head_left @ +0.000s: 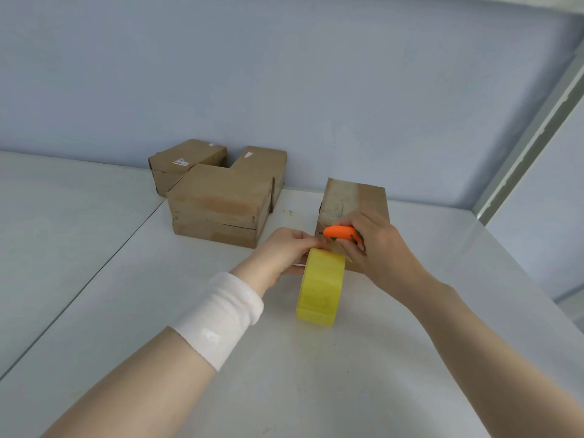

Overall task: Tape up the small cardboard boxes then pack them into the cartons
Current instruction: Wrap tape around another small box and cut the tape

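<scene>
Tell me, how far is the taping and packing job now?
Done: the piled boxes look closed; tape on them is unclear. In hand: the left hand holds the yellow tape roll and the right hand holds an orange cutter at the near end of the single box. Left: packing; no carton is in view.

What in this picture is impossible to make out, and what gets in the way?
Head view: the blade of the orange cutter, covered by the right hand.
Head view: the near end of the small box, behind the left hand and the yellow tape roll.
Head view: the print on the label of the rear box, too small to read.
</scene>
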Motion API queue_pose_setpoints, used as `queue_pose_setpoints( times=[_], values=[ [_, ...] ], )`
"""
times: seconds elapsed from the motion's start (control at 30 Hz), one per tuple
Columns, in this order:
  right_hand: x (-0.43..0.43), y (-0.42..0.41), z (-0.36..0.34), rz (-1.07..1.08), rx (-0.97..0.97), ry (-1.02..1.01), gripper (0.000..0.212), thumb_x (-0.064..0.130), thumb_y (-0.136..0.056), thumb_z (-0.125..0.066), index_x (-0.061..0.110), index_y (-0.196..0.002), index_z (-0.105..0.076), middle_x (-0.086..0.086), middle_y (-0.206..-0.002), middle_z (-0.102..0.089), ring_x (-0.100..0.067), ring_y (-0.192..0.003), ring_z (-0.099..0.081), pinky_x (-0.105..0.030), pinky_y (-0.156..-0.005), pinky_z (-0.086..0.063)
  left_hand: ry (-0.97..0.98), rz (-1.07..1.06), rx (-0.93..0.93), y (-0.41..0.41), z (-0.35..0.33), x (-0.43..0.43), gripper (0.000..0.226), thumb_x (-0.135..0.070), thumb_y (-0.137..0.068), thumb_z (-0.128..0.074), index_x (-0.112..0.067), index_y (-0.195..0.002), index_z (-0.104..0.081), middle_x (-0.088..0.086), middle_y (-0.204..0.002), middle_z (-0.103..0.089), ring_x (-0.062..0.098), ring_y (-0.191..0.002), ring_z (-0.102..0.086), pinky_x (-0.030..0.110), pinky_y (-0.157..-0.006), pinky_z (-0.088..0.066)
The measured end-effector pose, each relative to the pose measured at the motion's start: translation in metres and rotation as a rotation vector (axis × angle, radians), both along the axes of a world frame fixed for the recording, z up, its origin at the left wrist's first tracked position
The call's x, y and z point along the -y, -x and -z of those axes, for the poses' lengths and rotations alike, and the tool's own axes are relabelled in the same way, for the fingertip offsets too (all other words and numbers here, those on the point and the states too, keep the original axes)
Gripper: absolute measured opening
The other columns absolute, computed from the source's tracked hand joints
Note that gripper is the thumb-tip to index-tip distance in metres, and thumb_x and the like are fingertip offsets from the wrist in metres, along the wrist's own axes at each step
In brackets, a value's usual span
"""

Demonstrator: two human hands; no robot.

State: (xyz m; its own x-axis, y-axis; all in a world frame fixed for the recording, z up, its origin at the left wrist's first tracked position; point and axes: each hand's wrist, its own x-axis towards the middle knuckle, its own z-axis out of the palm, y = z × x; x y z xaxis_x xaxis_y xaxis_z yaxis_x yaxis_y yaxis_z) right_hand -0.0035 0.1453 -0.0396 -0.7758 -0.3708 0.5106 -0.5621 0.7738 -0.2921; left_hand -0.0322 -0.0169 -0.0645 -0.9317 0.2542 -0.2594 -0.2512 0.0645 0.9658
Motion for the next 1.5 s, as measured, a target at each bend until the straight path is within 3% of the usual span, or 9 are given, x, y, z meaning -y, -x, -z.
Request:
queue_pose_setpoints(
  times=[0.37,0.63,0.73,0.83,0.9,1.0,1.17,1.37,1.5],
  values=[
    [0.002,0.005,0.000,0.033,-0.062,-0.210,0.017,0.009,-0.086,-0.064,-0.006,-0.094,-0.066,-0.020,-0.091,-0.060,-0.033,-0.084,-0.057,-0.031,-0.075,-0.043,-0.029,-0.033,-0.008,0.000,-0.003,-0.004,0.012,-0.017,-0.086,-0.064,-0.009,-0.077,-0.062,0.000,-0.064,-0.067,0.004,-0.051,-0.064,0.016,-0.046,-0.049],
    [-0.036,-0.008,-0.002,0.056,-0.005,-0.197,0.012,0.004,-0.082,-0.068,0.000,-0.093,-0.068,-0.011,-0.088,-0.061,-0.030,-0.083,-0.057,-0.019,-0.074,-0.033,0.003,-0.001,-0.019,0.002,-0.004,-0.003,0.016,-0.018,-0.086,-0.065,-0.010,-0.073,-0.062,-0.008,-0.051,-0.065,0.001,-0.048,-0.062,0.015,-0.044,-0.047],
    [-0.044,-0.013,-0.012,-0.008,0.055,-0.031,0.018,0.003,-0.082,-0.068,0.016,-0.093,-0.069,0.017,-0.080,-0.052,0.001,-0.077,-0.052,-0.008,-0.068,-0.033,0.006,0.005,-0.019,0.003,-0.004,-0.003,0.015,-0.019,-0.086,-0.065,-0.011,-0.075,-0.062,-0.008,-0.053,-0.065,0.001,-0.049,-0.062,0.015,-0.045,-0.047],
    [-0.036,-0.002,-0.017,0.054,0.061,0.133,0.025,0.013,-0.087,-0.063,0.036,-0.091,-0.056,0.018,-0.081,-0.055,0.000,-0.073,-0.051,-0.005,-0.064,-0.035,-0.002,0.021,-0.011,0.003,-0.003,-0.003,0.016,-0.021,-0.085,-0.066,-0.012,-0.073,-0.062,-0.007,-0.055,-0.066,0.002,-0.050,-0.063,0.015,-0.046,-0.048],
    [-0.029,0.009,-0.012,0.164,0.111,0.182,0.012,0.018,-0.091,-0.059,0.020,-0.102,-0.058,0.006,-0.084,-0.058,-0.008,-0.068,-0.049,-0.013,-0.060,-0.034,0.002,0.035,-0.009,0.003,-0.004,-0.002,0.015,-0.022,-0.084,-0.068,-0.013,-0.074,-0.063,-0.007,-0.058,-0.067,0.001,-0.053,-0.063,0.015,-0.048,-0.049],
    [-0.022,0.016,-0.006,0.266,0.098,0.180,0.022,0.019,-0.093,-0.055,0.006,-0.111,-0.055,0.001,-0.082,-0.054,-0.017,-0.071,-0.046,-0.021,-0.057,-0.025,0.026,0.071,-0.024,0.000,-0.007,-0.001,0.013,-0.022,-0.083,-0.069,-0.014,-0.074,-0.064,-0.005,-0.067,-0.069,0.000,-0.058,-0.064,0.014,-0.051,-0.049],
    [-0.015,0.011,-0.016,0.262,0.180,0.299,0.020,0.020,-0.092,-0.055,0.010,-0.110,-0.054,0.009,-0.084,-0.053,-0.002,-0.071,-0.051,-0.015,-0.058,-0.033,-0.044,0.160,-0.208,-0.020,-0.012,0.007,0.010,-0.019,-0.084,-0.067,-0.016,-0.075,-0.065,-0.002,-0.078,-0.075,0.003,-0.072,-0.069,0.012,-0.063,-0.051],
    [0.024,-0.009,-0.015,0.086,0.394,0.506,0.021,0.025,-0.092,-0.056,0.006,-0.102,-0.053,-0.003,-0.079,-0.051,-0.019,-0.070,-0.047,-0.032,-0.065,-0.039,-0.128,0.090,-0.503,-0.039,-0.018,0.033,0.008,-0.020,-0.081,-0.064,-0.014,-0.077,-0.062,0.000,-0.082,-0.075,0.010,-0.085,-0.070,0.013,-0.077,-0.049],
    [0.048,-0.010,-0.019,-0.033,0.547,0.584,0.020,0.024,-0.095,-0.051,0.009,-0.108,-0.053,-0.004,-0.084,-0.053,-0.010,-0.062,-0.047,-0.016,-0.057,-0.040,-0.112,0.033,-0.553,-0.041,-0.019,0.055,0.008,-0.018,-0.084,-0.063,-0.016,-0.076,-0.062,-0.001,-0.082,-0.075,0.009,-0.084,-0.070,0.012,-0.075,-0.048]
  ],
)
